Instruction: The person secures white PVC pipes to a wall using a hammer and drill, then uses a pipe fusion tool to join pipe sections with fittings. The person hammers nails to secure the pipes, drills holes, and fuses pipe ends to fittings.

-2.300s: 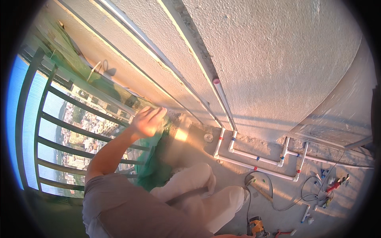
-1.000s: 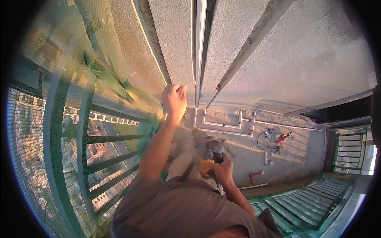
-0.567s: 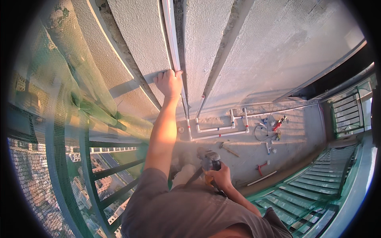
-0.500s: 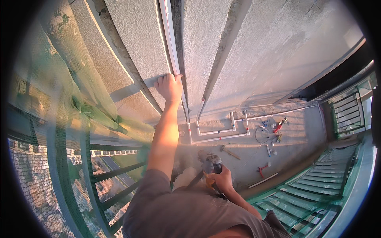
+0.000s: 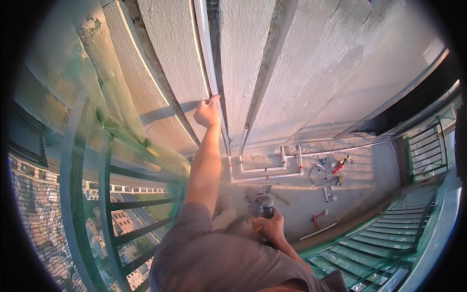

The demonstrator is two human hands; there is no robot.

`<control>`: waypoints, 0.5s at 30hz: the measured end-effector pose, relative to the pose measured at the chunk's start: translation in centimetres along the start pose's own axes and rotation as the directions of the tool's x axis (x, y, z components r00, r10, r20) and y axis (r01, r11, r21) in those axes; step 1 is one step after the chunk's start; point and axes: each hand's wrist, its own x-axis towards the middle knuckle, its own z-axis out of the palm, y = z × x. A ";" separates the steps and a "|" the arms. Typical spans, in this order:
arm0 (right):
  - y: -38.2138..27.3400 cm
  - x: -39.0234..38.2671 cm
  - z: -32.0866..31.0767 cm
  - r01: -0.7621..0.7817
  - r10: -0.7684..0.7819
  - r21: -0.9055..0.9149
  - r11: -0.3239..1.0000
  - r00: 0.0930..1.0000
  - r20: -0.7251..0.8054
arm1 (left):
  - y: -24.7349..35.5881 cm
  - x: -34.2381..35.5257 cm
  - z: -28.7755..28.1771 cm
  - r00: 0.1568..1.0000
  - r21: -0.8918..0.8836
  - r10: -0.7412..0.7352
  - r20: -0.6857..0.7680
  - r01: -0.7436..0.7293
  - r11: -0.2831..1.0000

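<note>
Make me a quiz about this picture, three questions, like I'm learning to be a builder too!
1. Multiple choice: what is the person's bare right hand holding?
A) a brown wooden stick
B) an orange-and-black power tool
C) a green mesh net

2. True or false: the person's bare left hand rests flat on the grey concrete floor.

3. Fill in the missing word: the long white plastic pipe runs up the rough pale wall inside a narrow, straight ______.

Key:
1. B.
2. False; it is raised at the wall, by the pipe.
3. Groove.
</note>
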 end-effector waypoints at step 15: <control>-2.1 -2.0 -0.8 0.056 -0.056 -0.005 0.998 0.996 0.063 | -13.5 -13.8 -9.4 0.518 0.262 -0.349 0.781 0.234 0.936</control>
